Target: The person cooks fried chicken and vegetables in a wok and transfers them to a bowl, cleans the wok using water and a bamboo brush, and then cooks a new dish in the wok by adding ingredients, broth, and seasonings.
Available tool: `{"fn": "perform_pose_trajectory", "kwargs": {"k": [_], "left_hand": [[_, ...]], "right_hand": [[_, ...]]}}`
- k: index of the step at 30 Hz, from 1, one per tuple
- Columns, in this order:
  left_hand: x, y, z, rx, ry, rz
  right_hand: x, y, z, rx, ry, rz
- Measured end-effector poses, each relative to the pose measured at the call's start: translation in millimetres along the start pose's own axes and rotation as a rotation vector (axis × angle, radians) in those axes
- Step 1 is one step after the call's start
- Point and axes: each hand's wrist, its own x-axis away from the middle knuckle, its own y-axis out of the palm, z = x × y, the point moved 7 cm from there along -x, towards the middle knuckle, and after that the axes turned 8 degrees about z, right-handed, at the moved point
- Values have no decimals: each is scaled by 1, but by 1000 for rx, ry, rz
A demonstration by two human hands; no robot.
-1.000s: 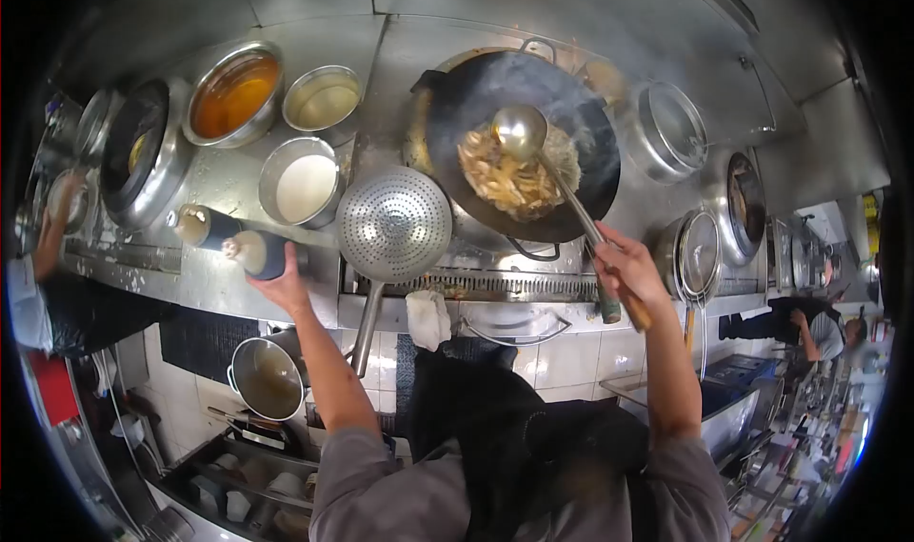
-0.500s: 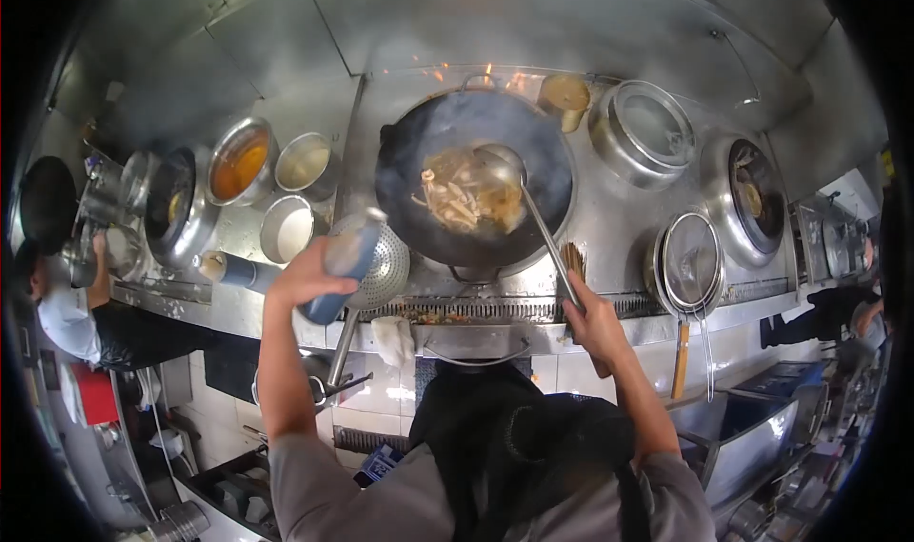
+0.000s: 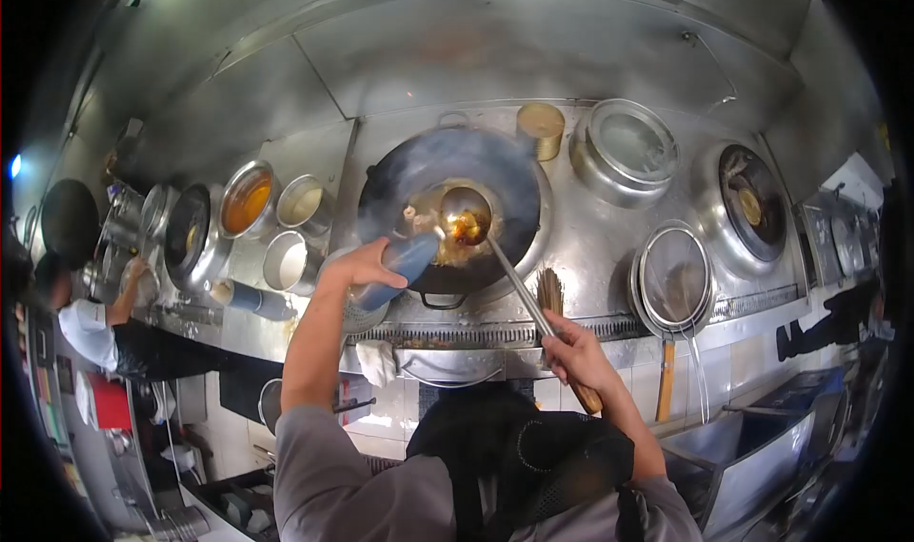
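My left hand (image 3: 360,266) is closed around a bluish bottle (image 3: 409,261), tilted with its narrow end toward the ladle. My right hand (image 3: 581,356) grips the wooden-ended handle of a long metal ladle (image 3: 465,220). The ladle's bowl faces up inside the wok and holds brownish, shiny liquid. Pale cooked pieces in liquid (image 3: 428,204) lie in the dark wok (image 3: 505,161), partly hidden by the ladle and steam. A perforated strainer (image 3: 360,321) sits below the bottle, mostly covered by it and my hand.
Left of the wok are a pot of orange liquid (image 3: 248,199), two smaller pots and a lying bottle (image 3: 249,298). To the right are a brush (image 3: 549,290), a tin (image 3: 541,130), a lidded pot (image 3: 628,151) and mesh strainers (image 3: 674,275). Another person (image 3: 95,332) works at far left.
My left hand has brought the bottle rightward to the wok's near edge, tipping it toward the ladle. The ladle's bowl has shifted left over the food. Flames behind the wok have mostly disappeared.
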Motion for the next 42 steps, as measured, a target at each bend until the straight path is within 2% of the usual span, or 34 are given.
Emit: {"fn": "perform_pose_trajectory", "kwargs": {"k": [1, 2, 3, 5, 6, 7, 9, 11, 12, 13, 14, 15, 16, 18, 19, 21, 22, 23, 25, 26, 28, 29, 30, 31, 32, 35, 37, 39, 40, 41, 42], "left_hand": [[12, 1, -10, 205, 16, 109], [27, 2, -19, 409, 30, 224], [42, 15, -31, 422, 11, 235], [78, 27, -66, 902, 62, 569], [95, 38, -85, 1097, 79, 674], [109, 51, -104, 1114, 53, 694], [151, 58, -147, 1133, -110, 982], [180, 61, -177, 1184, -156, 1133], [190, 68, -207, 1130, -227, 1258], [200, 74, -236, 1068, -296, 1374], [202, 78, -262, 1025, -335, 1430], [203, 82, -281, 1063, -350, 1466], [202, 84, -300, 1029, -378, 1502], [192, 88, -331, 966, -451, 1530], [186, 93, -342, 1008, -498, 1529], [168, 100, -364, 941, -468, 1565], [159, 109, -371, 970, -524, 1436], [159, 115, -384, 976, -533, 1425], [149, 123, -393, 948, -232, 1306], [161, 119, -395, 898, -200, 1105], [187, 112, -436, 942, -241, 1174], [192, 107, -474, 740, -346, 1318], [192, 89, -500, 716, -376, 1477], [187, 63, -522, 541, -397, 1575], [179, 40, -536, 574, -400, 1627], [142, 8, -583, 501, -498, 1741], [137, -11, -575, 804, -441, 1676], [146, -5, -572, 611, -603, 1746], [150, -6, -569, 722, -382, 1702], [162, 8, -566, 739, -349, 1762], [179, 20, -553, 751, -319, 1782]], "right_hand": [[-10, 1, -1, 37, -41, 0], [-21, -2, -5, 289, -102, 98], [-38, 0, 1, 302, -99, 77], [-60, 3, -16, 972, -659, 335], [-71, 4, -11, 976, -563, 372], [-74, 8, -10, 1029, -600, 408], [-63, 28, -11, 974, -472, 354], [-37, 62, -22, 877, -195, 226], [-41, 64, 0, 497, -83, 134], [-38, 78, -6, 261, 66, 144], [-50, 84, -5, 134, 121, 128], [-62, 84, -3, 5, 177, 121], [-76, 89, 2, 25, 179, 108], [-105, 97, 12, 48, 54, 150], [-111, 103, 24, 61, 57, 147], [-107, 115, 13, 865, -432, 340], [-97, 120, 13, 1129, -577, 386], [-85, 131, 16, 1138, -567, 384], [-57, 152, 7, 1125, -429, 463], [-43, 171, -11, 1137, -418, 466], [-36, 196, -13, 536, 57, 400], [-47, 201, -17, 383, 57, 344], [-58, 198, -25, 226, 54, 306], [-69, 199, -30, 169, 66, 248], [-83, 178, -20, 147, 159, 303], [-104, 150, -2, 381, 11, 363], [-96, 130, 10, 1120, -500, 496], [-67, 139, 14, 1186, -501, 495], [-55, 150, 7, 1257, -520, 456], [-44, 172, -15, 1257, -513, 459], [-38, 187, -28, 948, -189, 471]]}}
